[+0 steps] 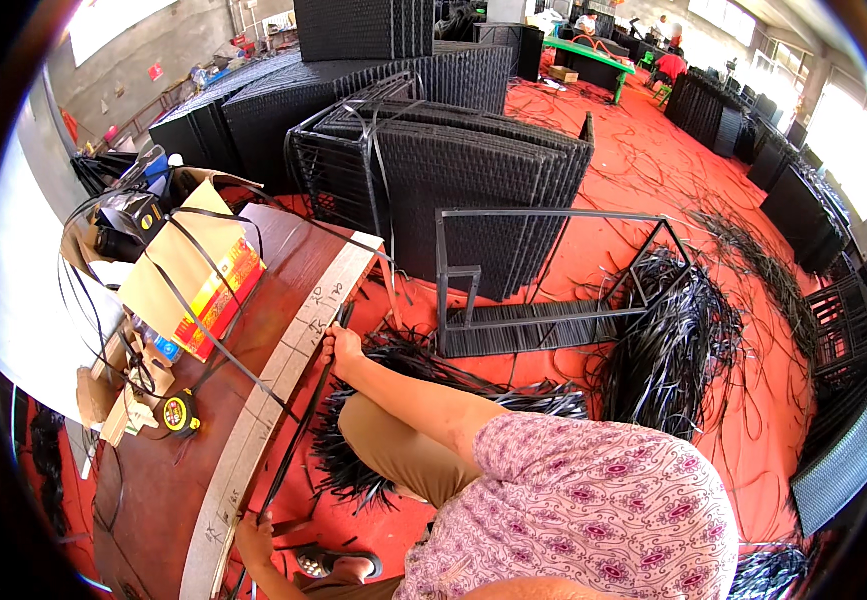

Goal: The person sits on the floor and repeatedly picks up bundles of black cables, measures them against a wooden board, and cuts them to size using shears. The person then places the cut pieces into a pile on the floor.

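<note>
Black plastic strips [289,455] run taut along the near edge of a pale wooden board [272,390] with handwritten marks and lines. My right hand [344,352] is closed around the strips near the board's far part. Lower down, by its near end, my left hand [255,545] grips the same strips, its fingers partly hidden. The board lies along the edge of a reddish-brown table [169,480]. One loose black strip crosses the tabletop and board. Beyond the board sits a yellow and black tape measure [182,412].
An opened cardboard box [189,270] stands on the table among scraps. Bundles of black strips [669,340] lie on the red floor [744,420] beside a black metal frame [554,213]. Stacked black woven panels [474,190] stand behind. People [669,60] are far off near a green table [594,55].
</note>
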`<state>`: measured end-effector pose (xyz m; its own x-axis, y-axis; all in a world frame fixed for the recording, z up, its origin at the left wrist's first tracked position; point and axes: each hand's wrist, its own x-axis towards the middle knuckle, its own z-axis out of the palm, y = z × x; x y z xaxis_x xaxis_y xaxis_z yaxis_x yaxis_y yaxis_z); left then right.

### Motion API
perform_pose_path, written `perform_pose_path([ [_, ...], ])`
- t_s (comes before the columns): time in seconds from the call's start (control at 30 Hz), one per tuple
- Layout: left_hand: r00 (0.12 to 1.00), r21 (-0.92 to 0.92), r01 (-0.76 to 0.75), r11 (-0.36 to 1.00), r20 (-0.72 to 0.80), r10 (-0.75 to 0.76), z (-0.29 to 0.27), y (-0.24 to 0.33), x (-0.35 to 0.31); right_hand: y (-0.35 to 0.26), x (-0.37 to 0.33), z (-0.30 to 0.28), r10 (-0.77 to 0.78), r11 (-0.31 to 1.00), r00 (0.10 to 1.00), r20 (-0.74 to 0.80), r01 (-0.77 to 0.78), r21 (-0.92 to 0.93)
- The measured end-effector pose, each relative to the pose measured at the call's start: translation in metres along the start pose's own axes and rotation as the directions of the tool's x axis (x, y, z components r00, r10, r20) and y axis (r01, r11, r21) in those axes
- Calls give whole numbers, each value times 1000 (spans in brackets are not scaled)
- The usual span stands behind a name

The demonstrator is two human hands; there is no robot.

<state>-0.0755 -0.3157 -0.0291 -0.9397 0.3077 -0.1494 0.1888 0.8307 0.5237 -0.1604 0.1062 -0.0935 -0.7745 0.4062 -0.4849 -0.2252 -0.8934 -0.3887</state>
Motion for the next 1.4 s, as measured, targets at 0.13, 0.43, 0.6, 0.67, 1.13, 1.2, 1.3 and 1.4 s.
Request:
perform_pose_path([
  [0.13,1000,-34,4,999,20,-3,-2,1,1,0,-1,2,4,1000,1000,-10,-4,-10],
  [0.43,998,-3,45,999,48,-45,-5,4,1,0,-5,4,14,1000,1000,-22,-14,-9],
  [0.6,999,10,3,1000,38,-4,0,-13,6,1,-2,2,18,1000,1000,-18,-18,4],
  [0.67,999,-20,13,1000,38,-12,3,-19,7,2,1,2,13,1000,1000,-9,-13,-2],
  [1.13,999,20,-22,1000,25,21,7,-30,15,12,0,2,-77,996,997,0,77,-53],
  [1.2,998,34,12,999,63,-14,3,-19,8,11,9,-4,-106,989,994,10,106,-104],
  [1.3,995,15,-49,999,87,47,-8,14,8,4,11,-20,-86,996,996,-29,85,-33],
  [1.4,998,-126,-46,991,-40,42,9,-34,-3,22,1,-14,91,996,994,-58,-92,-15],
])
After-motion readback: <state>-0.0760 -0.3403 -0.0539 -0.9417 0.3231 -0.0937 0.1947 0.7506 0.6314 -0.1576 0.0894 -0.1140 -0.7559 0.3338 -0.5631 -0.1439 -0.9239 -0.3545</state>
